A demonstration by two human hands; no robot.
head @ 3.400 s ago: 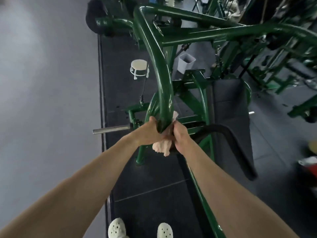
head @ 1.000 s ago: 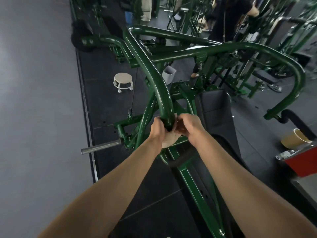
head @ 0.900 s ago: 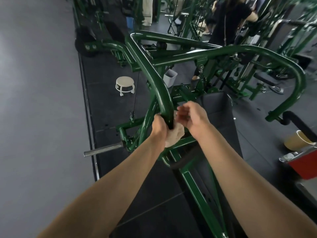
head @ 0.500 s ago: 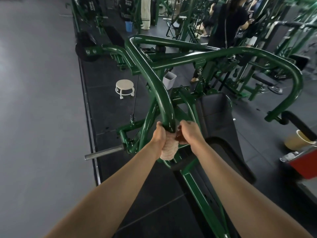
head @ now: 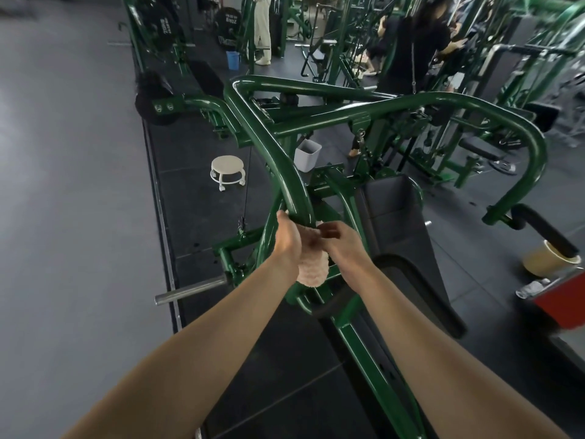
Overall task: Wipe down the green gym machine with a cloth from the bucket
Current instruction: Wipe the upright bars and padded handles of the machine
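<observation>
head view, looking down along both bare forearms. left hand [head: 288,240] and right hand [head: 343,248] meet at the lower bend of the curved tube of the green gym machine [head: 285,172]. the pale peach cloth [head: 311,270] lies between my two hands, its upper end against the tube and its lower end hanging loose below my palms. fingers of my left hand are curled round the tube with the cloth under them; their tips are hidden behind the tube. fingers of my right hand are curled in on the upper end of the cloth, gripping it. this part is blurred, so i cannot tell whether it is a pinch. the black seat pad [head: 399,217] stands just right of my right hand. a steel weight peg [head: 190,291] juts left from the frame, below my left wrist. on the dark floor mat beyond the tube stand a white wheeled stool [head: 227,167] and a pale grey bin [head: 307,155], near each other. a blue bucket [head: 233,60] stands far back among other green machines. a tan round container [head: 544,264] sits at far right beside a red object [head: 563,302]. a person in black [head: 414,49] stands in the background.
</observation>
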